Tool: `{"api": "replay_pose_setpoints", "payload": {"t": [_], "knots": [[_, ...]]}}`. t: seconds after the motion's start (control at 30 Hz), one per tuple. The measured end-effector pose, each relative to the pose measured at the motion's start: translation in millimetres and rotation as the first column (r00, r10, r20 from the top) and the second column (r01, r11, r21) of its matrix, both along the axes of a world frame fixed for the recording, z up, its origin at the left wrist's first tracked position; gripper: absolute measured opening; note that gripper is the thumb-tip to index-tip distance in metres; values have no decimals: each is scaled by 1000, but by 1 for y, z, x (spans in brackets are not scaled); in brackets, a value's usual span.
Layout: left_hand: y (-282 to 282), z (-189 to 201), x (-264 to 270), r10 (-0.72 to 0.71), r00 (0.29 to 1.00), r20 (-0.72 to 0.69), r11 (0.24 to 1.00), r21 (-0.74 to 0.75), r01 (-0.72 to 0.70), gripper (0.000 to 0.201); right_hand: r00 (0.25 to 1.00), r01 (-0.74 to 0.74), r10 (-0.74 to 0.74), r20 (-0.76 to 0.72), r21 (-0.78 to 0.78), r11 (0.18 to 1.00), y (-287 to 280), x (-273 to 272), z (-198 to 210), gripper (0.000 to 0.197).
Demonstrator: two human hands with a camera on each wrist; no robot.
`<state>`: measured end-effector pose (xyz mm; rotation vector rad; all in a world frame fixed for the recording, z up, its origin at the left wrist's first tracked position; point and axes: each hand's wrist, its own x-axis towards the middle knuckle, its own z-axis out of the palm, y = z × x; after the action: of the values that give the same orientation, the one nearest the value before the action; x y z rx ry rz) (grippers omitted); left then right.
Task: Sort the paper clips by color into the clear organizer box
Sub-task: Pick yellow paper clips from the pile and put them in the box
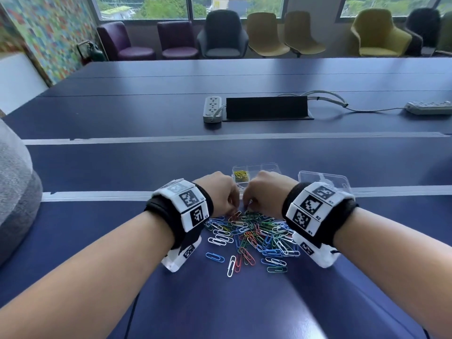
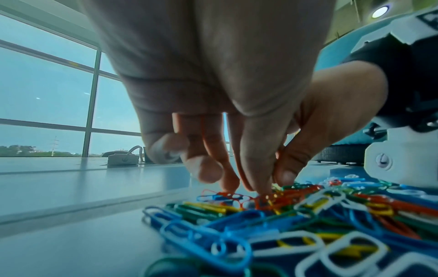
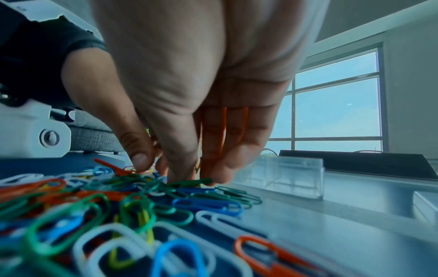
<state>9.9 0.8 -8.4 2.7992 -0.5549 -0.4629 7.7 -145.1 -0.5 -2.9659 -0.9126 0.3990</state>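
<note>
A mixed pile of paper clips (image 1: 252, 237) in red, blue, green, yellow and white lies on the blue table between my wrists. Just behind it stands the clear organizer box (image 1: 267, 167), with yellow clips (image 1: 241, 175) in its far left compartment. Both hands reach down into the far edge of the pile, fingertips almost touching each other. My left hand (image 2: 246, 185) pinches at a red clip (image 2: 233, 196) in the pile, and a thin red clip lies along its curled fingers. My right hand (image 3: 187, 174) holds red clips (image 3: 222, 129) against its fingers, its tips on a green clip (image 3: 189, 182).
The box's clear lid (image 1: 322, 182) lies to the right of the box. Farther back are a white power strip (image 1: 212, 108), a black cable hatch (image 1: 266, 107) and a second strip (image 1: 428, 107). A grey cushion (image 1: 14, 192) sits at the left edge. Chairs line the windows.
</note>
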Motion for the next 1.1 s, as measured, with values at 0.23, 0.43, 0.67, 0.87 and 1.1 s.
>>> {"api": "replay_pose_setpoints", "payload": {"t": [0.23,0.43,0.67,0.87,1.1], "knots": [[-9,5,-3,41,999,33,985,165,-45,27,998,-3,10,63,-110,994,2,0,-1,24],[-22,6,-3,40,996,83,966,252,-60,28,998,-11,16,54,-83,997,-3,-1,-1,23],[-18,2,-1,89,996,-9,984,158,-87,18,999,42,-45,30,88,995,-4,4,-1,12],[4,10,7,174,970,-167,949,-234,-211,10,962,246,-187,-201,326,913,-15,5,0,17],[29,4,9,266,907,-328,869,-325,-373,30,767,512,-176,-617,423,748,-12,9,-1,24]]}}
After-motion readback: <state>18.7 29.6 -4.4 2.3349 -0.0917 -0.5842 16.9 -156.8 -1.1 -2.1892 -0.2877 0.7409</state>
